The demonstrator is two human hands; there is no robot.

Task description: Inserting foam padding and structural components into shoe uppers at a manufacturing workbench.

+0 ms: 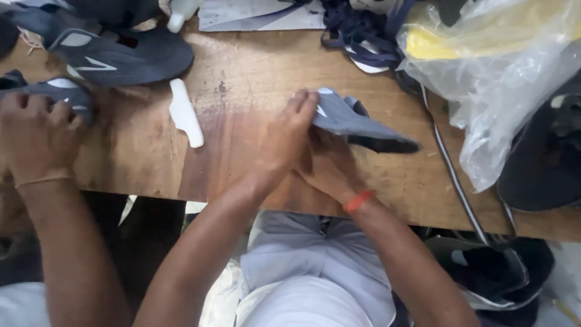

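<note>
The grey shoe upper point(357, 124) lies on the wooden workbench point(242, 91) near its middle, held only at its near-left end, so the free toe end could slide or fold if the pinch loosens. The left hand point(284, 142) reaches in with fingers clamped on the upper's edge; the right hand point(330, 166) crosses beneath it, palm up, gripping the same piece. A co-worker's hand point(36, 130) at far left grips another upper point(63, 94).

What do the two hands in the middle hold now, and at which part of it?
Both hands, the left hand and the right hand, hold one grey shoe upper at its left end; its pointed right end lies on the wooden table.
</note>
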